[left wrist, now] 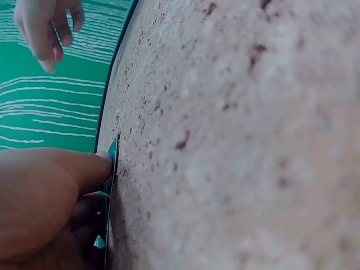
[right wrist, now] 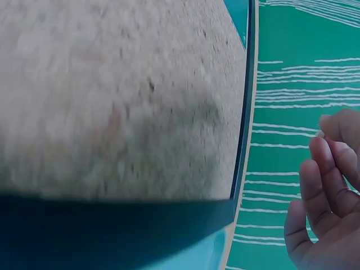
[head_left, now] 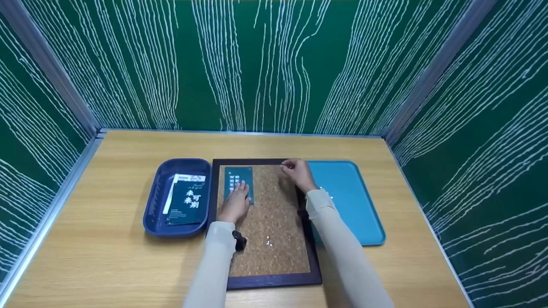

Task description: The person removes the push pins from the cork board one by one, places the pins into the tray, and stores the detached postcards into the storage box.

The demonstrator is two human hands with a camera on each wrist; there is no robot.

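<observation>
A dark green card (head_left: 231, 171) with white characters lies at the top left of the cork board (head_left: 278, 214), framed in dark wood. My left hand (head_left: 235, 204) rests on the card with its fingers extended. In the left wrist view, the left thumb (left wrist: 84, 169) touches the card's edge (left wrist: 113, 149). Above the board's top right corner, my right hand (head_left: 298, 173) pinches a tiny pale push pin (right wrist: 320, 134) between thumb and forefinger, its other fingers loosely bent. Several small clear push pins (head_left: 269, 242) lie on the lower part of the cork.
Left of the board stands a dark blue basket (head_left: 150, 214) with several cards (head_left: 188, 201) in it. A turquoise tray (head_left: 355, 205) lies to the right, partly behind the right forearm, with small shiny bits by the sleeve. Green panels (head_left: 274, 77) with white lines enclose the wooden table (head_left: 94, 239).
</observation>
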